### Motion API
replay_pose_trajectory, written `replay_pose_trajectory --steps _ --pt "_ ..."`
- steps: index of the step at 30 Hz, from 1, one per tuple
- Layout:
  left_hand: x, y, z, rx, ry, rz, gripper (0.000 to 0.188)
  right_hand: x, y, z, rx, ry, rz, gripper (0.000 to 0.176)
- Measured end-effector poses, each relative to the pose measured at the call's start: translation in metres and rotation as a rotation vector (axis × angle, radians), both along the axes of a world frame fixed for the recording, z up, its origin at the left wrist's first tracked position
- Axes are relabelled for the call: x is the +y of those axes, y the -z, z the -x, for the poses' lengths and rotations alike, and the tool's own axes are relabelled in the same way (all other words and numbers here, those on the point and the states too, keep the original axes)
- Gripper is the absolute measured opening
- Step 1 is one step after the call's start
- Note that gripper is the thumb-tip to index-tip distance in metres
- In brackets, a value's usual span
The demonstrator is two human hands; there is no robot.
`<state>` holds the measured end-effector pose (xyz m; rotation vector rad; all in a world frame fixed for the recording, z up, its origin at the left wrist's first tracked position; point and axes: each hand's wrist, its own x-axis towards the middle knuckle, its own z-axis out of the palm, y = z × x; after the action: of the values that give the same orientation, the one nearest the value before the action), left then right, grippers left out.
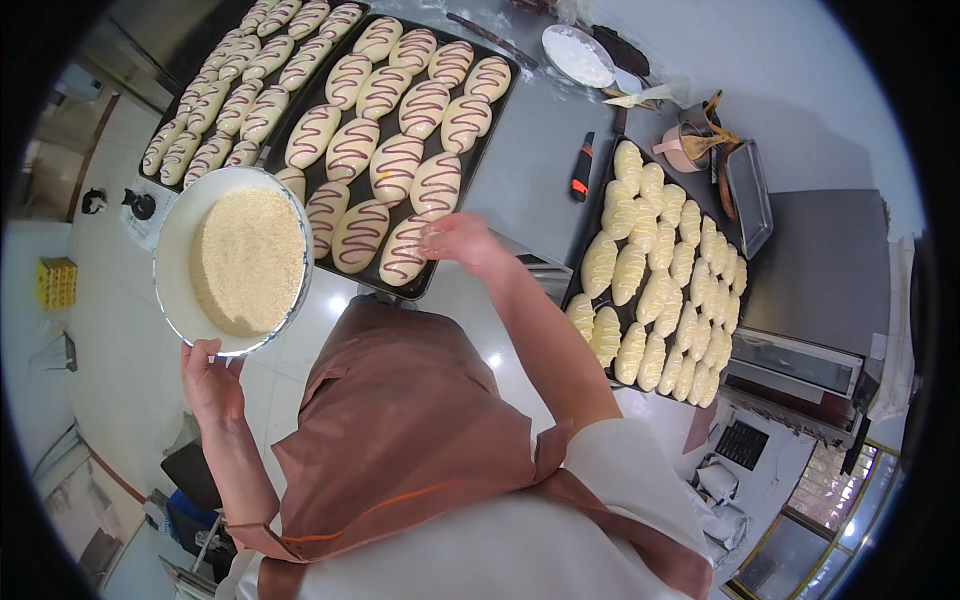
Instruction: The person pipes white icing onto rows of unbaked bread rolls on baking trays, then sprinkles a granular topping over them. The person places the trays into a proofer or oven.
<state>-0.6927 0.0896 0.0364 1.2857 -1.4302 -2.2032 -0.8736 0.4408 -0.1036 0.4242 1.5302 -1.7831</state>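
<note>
My left hand (pixel 214 382) grips the lower rim of a white bowl (pixel 174 262) with a blue-patterned edge. Pale, fine crumbs (pixel 251 255) fill much of it. The bowl covers the near left corner of a black baking tray (pixel 480 161). Oval dough buns (pixel 362 236) with purple zigzag piping lie in rows on that tray. Over the right side of the nearest corner bun (pixel 401 259) is my right hand (pixel 459 241), fingers pointing left and bent down. Whether it pinches any crumbs or touches the bun cannot be made out.
A second tray of purple-striped buns (pixel 240 97) is at the upper left. To the right, another tray holds smaller buns (pixel 652 296) with pale yellow piping. A utility knife (pixel 582 166), a bowl of white powder (pixel 576 56) and a pink pot (pixel 681 148) stand on the grey worktop (pixel 517 195).
</note>
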Motion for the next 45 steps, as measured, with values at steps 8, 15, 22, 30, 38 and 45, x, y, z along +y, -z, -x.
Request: replay_pose_trajectory --steps 8,15,22,30,38,45 --pt "-0.022 -0.009 0.012 0.021 -0.006 -0.002 0.052 -0.071 -0.001 0.011 0.002 0.013 -0.121 0.016" --pt "-0.078 -0.009 0.066 0.021 0.095 -0.029 0.049 -0.049 0.009 0.057 0.189 -0.003 -0.01 0.022" --pt "-0.152 -0.007 0.132 0.019 0.23 0.007 0.047 -0.064 0.014 0.104 0.057 0.332 -0.253 0.03" --pt "-0.198 -0.006 0.178 0.019 0.298 -0.007 0.047 -0.047 0.004 0.181 0.102 0.457 -0.257 0.019" --pt "-0.188 -0.008 0.198 -0.089 0.183 0.05 0.054 -0.002 0.023 0.281 0.139 0.452 -0.221 0.018" --pt "-0.174 -0.017 0.222 -0.203 0.088 0.099 0.054 0.021 0.025 0.373 0.117 0.455 -0.327 0.016"
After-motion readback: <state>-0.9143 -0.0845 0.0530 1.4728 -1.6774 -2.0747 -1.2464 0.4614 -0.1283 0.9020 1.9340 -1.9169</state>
